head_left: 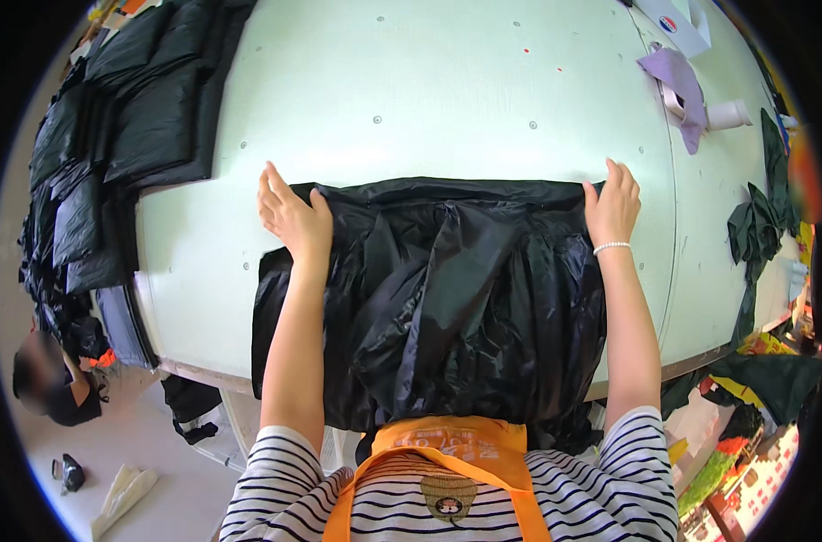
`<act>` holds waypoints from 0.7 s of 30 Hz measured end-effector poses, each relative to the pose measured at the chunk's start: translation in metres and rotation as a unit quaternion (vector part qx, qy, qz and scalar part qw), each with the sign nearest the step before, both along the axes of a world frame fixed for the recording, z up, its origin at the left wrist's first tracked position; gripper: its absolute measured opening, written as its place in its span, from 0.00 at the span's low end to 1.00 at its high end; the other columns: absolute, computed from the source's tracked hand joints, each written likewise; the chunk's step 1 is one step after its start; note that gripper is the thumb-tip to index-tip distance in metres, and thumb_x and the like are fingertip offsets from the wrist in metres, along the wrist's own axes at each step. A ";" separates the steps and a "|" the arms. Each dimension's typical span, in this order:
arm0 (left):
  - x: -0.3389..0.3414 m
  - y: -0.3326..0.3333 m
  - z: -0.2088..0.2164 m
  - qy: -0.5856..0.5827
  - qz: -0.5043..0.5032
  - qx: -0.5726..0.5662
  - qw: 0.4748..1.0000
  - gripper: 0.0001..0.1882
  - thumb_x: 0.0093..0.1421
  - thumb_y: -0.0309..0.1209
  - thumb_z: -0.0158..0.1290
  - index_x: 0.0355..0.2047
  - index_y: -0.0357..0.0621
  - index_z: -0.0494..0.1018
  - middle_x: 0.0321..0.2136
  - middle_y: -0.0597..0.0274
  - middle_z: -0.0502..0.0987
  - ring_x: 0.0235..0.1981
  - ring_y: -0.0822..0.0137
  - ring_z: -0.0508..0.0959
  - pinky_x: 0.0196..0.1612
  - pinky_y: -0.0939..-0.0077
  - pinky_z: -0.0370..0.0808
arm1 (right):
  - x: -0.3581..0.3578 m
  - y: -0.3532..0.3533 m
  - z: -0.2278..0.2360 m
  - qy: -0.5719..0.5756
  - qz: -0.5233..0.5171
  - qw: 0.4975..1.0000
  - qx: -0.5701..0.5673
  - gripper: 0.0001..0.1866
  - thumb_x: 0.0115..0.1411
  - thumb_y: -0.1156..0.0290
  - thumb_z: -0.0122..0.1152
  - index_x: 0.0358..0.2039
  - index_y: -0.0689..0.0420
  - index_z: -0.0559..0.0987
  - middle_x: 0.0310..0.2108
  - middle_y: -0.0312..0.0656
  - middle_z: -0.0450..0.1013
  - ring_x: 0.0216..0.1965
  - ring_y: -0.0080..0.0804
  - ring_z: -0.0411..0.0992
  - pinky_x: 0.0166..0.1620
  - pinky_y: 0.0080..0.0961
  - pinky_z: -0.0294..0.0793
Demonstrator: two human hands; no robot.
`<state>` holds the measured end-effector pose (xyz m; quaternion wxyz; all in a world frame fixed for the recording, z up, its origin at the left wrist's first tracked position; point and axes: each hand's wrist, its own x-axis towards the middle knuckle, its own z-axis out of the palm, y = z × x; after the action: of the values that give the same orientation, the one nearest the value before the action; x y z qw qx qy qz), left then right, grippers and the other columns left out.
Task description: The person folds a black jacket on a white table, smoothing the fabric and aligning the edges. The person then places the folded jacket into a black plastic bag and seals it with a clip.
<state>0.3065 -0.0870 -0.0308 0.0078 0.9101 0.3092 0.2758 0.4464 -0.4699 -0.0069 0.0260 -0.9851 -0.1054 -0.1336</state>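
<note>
A shiny black garment or piece of thin fabric (447,289) lies bunched and creased across the near edge of the pale table, its far edge folded into a fairly straight band. At that band's left end is my left hand (293,215), fingers stretched out and thumb apart, the palm side against the fabric's edge. My right hand (613,206), with a beaded bracelet at the wrist, rests likewise at the right end, fingers extended. Neither hand grips the cloth. The near part of the fabric hangs over the table edge towards my orange apron (456,443).
Stacks of folded black garments (153,117) cover the table's left side. A purple cloth (677,86) and a white roll (729,115) lie at the far right, near dark green fabric scraps (754,226). Another person (54,379) is low at the left.
</note>
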 end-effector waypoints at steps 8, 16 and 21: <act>-0.008 -0.059 -0.006 0.204 -0.333 -0.138 0.910 0.26 0.59 0.43 0.50 0.58 0.53 0.64 0.61 0.61 0.61 0.63 0.59 0.57 0.61 0.42 0.49 | -0.080 0.093 -0.027 0.181 0.160 0.970 0.011 0.28 0.62 0.58 0.50 0.60 0.55 0.62 0.64 0.43 0.54 0.65 0.44 0.50 0.63 0.51 0.47; -0.010 -0.055 -0.015 0.189 -0.306 -0.170 0.917 0.32 0.56 0.48 0.52 0.60 0.59 0.60 0.66 0.57 0.47 0.67 0.51 0.44 0.61 0.36 0.41 | -0.080 0.088 -0.046 0.181 0.155 0.971 0.027 0.32 0.61 0.56 0.51 0.64 0.48 0.56 0.67 0.39 0.47 0.68 0.44 0.42 0.65 0.52 0.40; 0.002 -0.056 -0.014 0.242 -0.231 -0.080 0.939 0.44 0.53 0.61 0.48 0.64 0.48 0.53 0.66 0.55 0.47 0.67 0.51 0.44 0.63 0.39 0.39 | -0.058 0.063 -0.040 0.264 0.168 0.868 0.385 0.23 0.63 0.62 0.51 0.57 0.57 0.68 0.59 0.44 0.62 0.64 0.42 0.55 0.64 0.43 0.46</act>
<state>0.3089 -0.1433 -0.0446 0.0693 0.9921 0.1039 0.0118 0.3880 -0.4068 -0.0468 0.4522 -0.8629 -0.1984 0.1081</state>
